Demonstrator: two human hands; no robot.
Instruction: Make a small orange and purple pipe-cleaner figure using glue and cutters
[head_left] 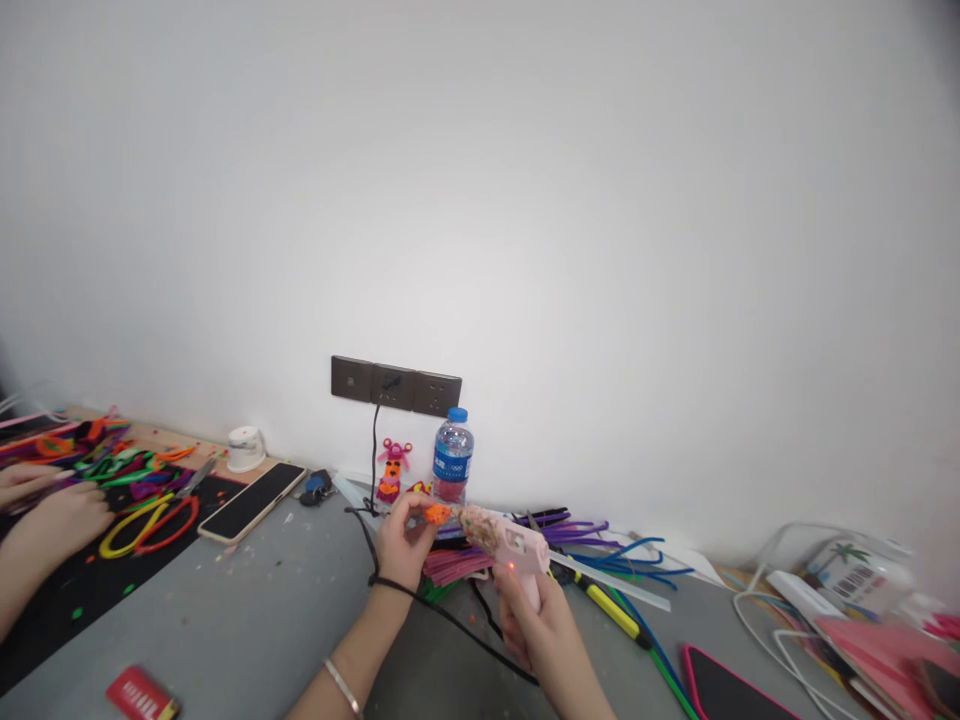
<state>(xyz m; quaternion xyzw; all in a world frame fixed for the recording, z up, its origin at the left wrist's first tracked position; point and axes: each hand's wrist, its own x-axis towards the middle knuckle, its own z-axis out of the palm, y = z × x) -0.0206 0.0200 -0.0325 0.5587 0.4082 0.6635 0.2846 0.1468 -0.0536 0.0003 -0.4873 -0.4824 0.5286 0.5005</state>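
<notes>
My right hand (534,620) is wrapped round the handle of a pale pink hot glue gun (517,545), whose red light glows. A clear glue stick (622,582) sticks out of its back end. Pinched in the fingertips of my left hand (405,545) is a small orange fuzzy piece (437,514). The gun's nozzle points left at this piece; I cannot tell whether they touch. Behind my hands stand a water bottle (452,462) with a blue cap and a small pink and orange figure (391,470). Pink pipe cleaners (457,568) lie under the gun, with purple pipe cleaners (577,530) behind it.
A black cord (465,622) crosses below my wrists. Leftward lie a phone (253,502), keys (316,488), scissors (154,522) and a red lighter (142,692). Another person's hands (64,520) work at far left. A yellow cutter (613,610) and a pink-edged device (731,685) lie rightward.
</notes>
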